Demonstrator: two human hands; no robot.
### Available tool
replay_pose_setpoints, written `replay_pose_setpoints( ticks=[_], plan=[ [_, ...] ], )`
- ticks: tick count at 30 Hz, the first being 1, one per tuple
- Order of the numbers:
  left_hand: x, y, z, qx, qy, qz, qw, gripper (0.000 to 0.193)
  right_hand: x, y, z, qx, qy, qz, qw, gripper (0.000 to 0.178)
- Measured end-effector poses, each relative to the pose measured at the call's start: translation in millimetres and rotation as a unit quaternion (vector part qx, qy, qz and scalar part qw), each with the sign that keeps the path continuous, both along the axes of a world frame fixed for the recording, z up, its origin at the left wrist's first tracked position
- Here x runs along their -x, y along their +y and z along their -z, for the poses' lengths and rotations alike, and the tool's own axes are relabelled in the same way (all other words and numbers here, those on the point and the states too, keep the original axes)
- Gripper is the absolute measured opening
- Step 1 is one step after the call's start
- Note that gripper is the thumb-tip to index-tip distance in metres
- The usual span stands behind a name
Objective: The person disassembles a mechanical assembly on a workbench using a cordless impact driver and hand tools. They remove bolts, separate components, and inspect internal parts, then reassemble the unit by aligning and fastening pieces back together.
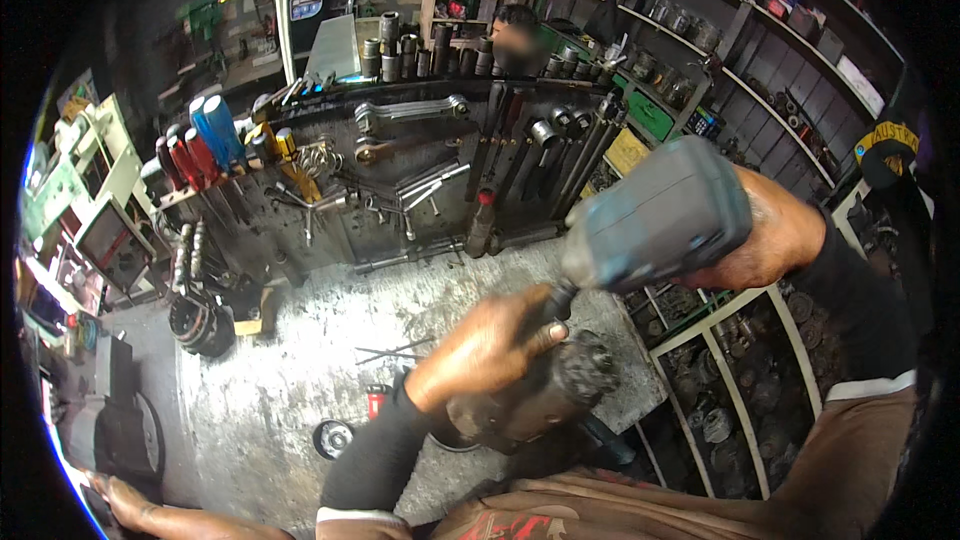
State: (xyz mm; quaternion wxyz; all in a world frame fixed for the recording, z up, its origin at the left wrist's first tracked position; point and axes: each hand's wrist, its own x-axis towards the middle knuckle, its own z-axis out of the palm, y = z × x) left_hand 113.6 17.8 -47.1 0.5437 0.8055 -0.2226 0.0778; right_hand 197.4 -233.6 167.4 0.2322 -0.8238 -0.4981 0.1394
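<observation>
My right hand [775,235] is wrapped round the handle of a grey-blue impact wrench [665,215], which is tilted with its nose down and to the left. A dark socket [563,298] sits at the nose of the wrench. My left hand [485,345] is closed around this socket, with the thumb toward me. Just below my left hand, a dark, greasy metal housing [530,415] with a toothed end [590,365] rests on the worn metal workbench [270,400]. My left hand and forearm hide part of the housing. Whether the socket touches it, I cannot tell.
Near my left forearm lie a small ring-shaped part [332,438] and a red object [377,400]. Behind the bench stands a tool board with wrenches [410,112], screwdrivers [190,160] and a bottle [482,223]. Another person's hand [125,503] is at lower left. Shelving [740,325] stands right.
</observation>
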Motion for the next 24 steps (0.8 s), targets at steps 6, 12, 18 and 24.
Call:
replay_pose_setpoints(
  ticks=[6, 12, 18, 24],
  plan=[
    [25, -69, 81, -0.070, -0.040, -0.168, 0.983, 0.043, -8, -67, 176, -0.185, 0.088, 0.394, 0.896, 0.056],
    [28, -124, 132, -0.411, -0.024, -0.112, 0.904, 0.061, -14, -140, 298, -0.254, 0.057, 0.368, 0.893, 0.064],
    [30, -123, 155, -0.406, -0.007, -0.106, 0.908, 0.056, -32, -166, 299, -0.178, 0.048, 0.438, 0.880, 0.043],
    [26, -134, 132, -0.383, 0.007, -0.129, 0.915, 0.048, -38, -158, 274, -0.271, 0.083, 0.383, 0.879, 0.044]
  ],
)
